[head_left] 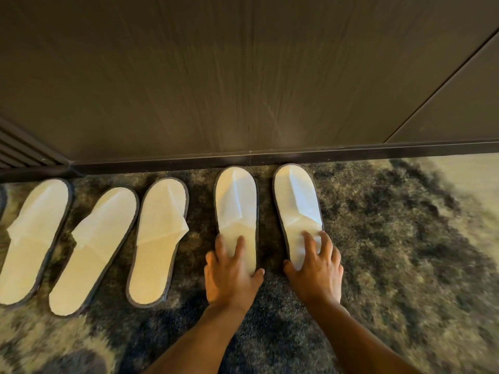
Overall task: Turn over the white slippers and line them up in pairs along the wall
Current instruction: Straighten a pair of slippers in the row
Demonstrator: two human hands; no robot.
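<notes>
Five white slippers were seen upper side up on the patterned carpet (391, 238), toes toward the dark baseboard (297, 155) of the wall (243, 76) at twelve o'clock. The pair being handled lay nearest the middle: the left slipper of the pair (236, 209) and the right slipper of the pair (297, 203), close beside each other but apart, toes almost touching the baseboard. Three more slippers (159, 238) were fanned out toward nine o'clock, tilted and less evenly spaced. The slippers were judged light, thin and floppy, with a creased paper-like upper and a dark bound edge; a flat press on the heel end, or a pinch at the sole's rim, was judged the best hold, since the upper would likely crumple. The left hand (232, 273) was laid spread over the heel of the left slipper, thumb hooked at its inner edge. The right hand (316, 263) was likewise spread on the heel of the right slipper, fingers pressing the insole. Neither hand was clenched; whether the soles were actually pinched could not be told through the motion blur.
</notes>
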